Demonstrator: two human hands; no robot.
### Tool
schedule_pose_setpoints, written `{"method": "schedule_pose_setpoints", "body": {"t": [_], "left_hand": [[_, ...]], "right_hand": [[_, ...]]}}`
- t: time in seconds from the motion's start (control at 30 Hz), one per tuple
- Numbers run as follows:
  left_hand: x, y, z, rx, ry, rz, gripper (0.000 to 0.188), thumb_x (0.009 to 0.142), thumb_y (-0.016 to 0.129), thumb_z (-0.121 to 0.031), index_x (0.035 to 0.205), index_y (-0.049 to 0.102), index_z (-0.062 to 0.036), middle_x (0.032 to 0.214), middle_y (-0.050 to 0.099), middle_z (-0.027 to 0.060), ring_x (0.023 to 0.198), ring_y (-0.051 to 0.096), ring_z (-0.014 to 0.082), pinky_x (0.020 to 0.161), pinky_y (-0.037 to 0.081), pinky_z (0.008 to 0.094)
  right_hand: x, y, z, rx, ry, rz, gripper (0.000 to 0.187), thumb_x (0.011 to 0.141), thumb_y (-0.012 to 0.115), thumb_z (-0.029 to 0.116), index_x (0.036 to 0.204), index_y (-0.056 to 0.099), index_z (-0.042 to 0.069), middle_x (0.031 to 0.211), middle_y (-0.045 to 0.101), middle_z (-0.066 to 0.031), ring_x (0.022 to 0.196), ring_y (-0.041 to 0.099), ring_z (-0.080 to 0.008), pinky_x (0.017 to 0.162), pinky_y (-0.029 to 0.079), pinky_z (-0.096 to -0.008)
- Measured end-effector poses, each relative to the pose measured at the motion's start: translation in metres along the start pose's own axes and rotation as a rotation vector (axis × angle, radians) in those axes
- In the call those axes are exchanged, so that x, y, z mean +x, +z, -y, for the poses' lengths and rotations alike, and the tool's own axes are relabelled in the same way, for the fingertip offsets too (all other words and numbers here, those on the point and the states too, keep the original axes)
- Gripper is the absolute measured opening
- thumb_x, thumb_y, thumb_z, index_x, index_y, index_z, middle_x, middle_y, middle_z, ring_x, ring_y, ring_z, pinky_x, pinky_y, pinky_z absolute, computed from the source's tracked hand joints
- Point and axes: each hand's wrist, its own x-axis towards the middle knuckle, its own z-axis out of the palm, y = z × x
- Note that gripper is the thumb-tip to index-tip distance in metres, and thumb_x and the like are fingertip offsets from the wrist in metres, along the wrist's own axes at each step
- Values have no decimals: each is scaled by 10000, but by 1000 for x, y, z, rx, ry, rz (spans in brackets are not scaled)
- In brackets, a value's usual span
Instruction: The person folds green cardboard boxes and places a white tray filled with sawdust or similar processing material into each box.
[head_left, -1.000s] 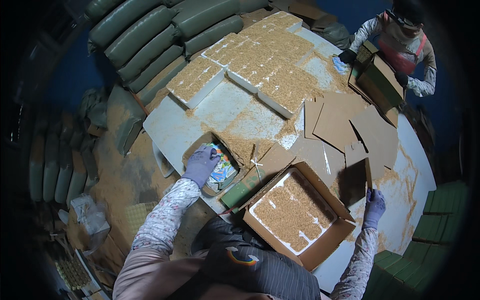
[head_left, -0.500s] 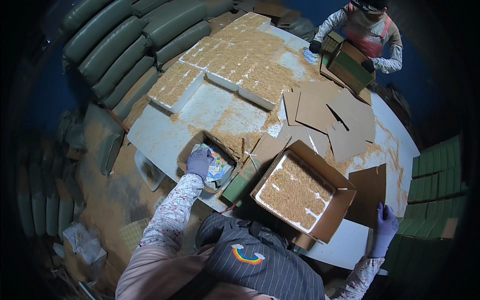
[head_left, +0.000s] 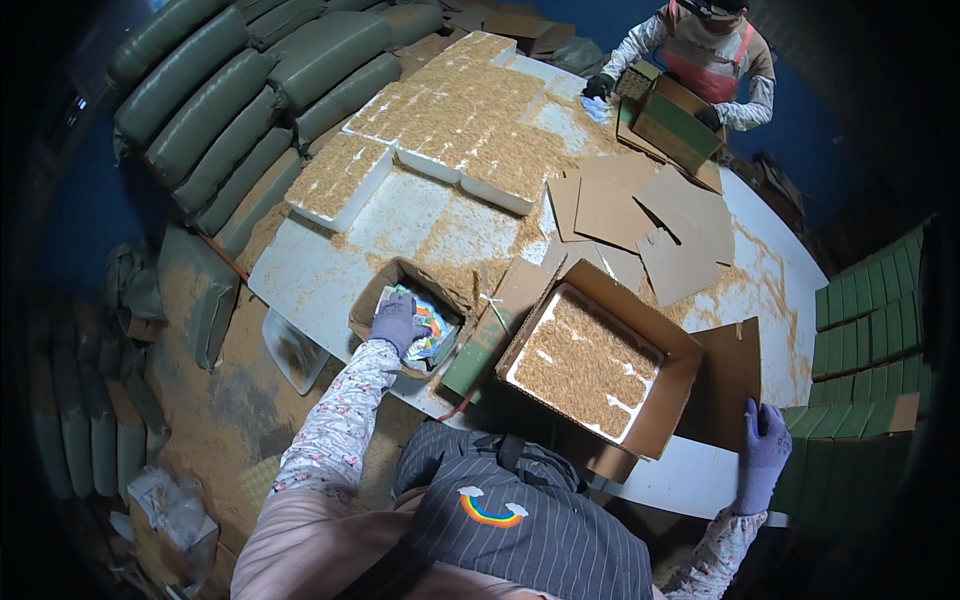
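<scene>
My left hand [head_left: 398, 322], in a light purple glove, reaches into a small cardboard box [head_left: 368, 300] at the table's near edge. Its fingers are curled on brightly printed packets [head_left: 432, 335] in that box; the fingertips are partly hidden. To the right, a larger open carton [head_left: 680, 385] sits tilted toward me, holding a white tray [head_left: 655, 388] filled with tan, flaky loose material [head_left: 580, 362]. My right hand [head_left: 765, 450], gloved the same way, pinches the edge of a brown cardboard flap [head_left: 728, 375] beside that carton.
Flat cardboard pieces [head_left: 685, 235] lie beyond the carton. More filled white trays [head_left: 440, 110] cover the table's far left. A co-worker [head_left: 712, 60] handles a green-and-brown box [head_left: 680, 125] across the table. Green cartons [head_left: 870, 320] are stacked at right, stuffed sacks [head_left: 210, 110] at left.
The whole view has shifted slightly. My left hand stays in the small box, its fingers a little differently placed on the packets. My right hand remains at the flap's edge.
</scene>
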Motion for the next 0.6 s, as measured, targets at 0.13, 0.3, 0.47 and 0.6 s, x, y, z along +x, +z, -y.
{"method": "schedule_pose_setpoints", "body": {"t": [0.13,0.3,0.47,0.6], "left_hand": [[18,-6,12,-99,-229,315,255,667,750,-289,743,626,-79,793,634,136,785,613,293,715,473,397],[20,-29,1,-164,-280,321,213,730,677,-291,807,693,-93,842,640,133,815,622,278,715,477,379],[19,-99,-53,-358,-104,157,187,792,602,-240,873,689,-96,951,608,101,915,580,261,799,446,357],[23,-113,-73,-47,60,107,165,798,604,-252,838,663,-104,916,587,84,936,548,255,813,426,370]], "right_hand": [[-1,1,1,-24,12,35,273,880,570,213,740,496,-8,694,478,-152,585,478,-308,552,385,-369],[-7,0,-3,-18,-32,-50,291,881,575,199,709,467,-9,643,427,-153,533,404,-290,515,340,-368],[-4,-23,11,-162,-38,12,291,874,570,245,689,511,29,671,495,-138,618,519,-311,575,403,-396],[8,-22,42,-187,-186,46,283,864,578,245,681,522,37,680,517,-133,653,545,-317,596,420,-404]]}}
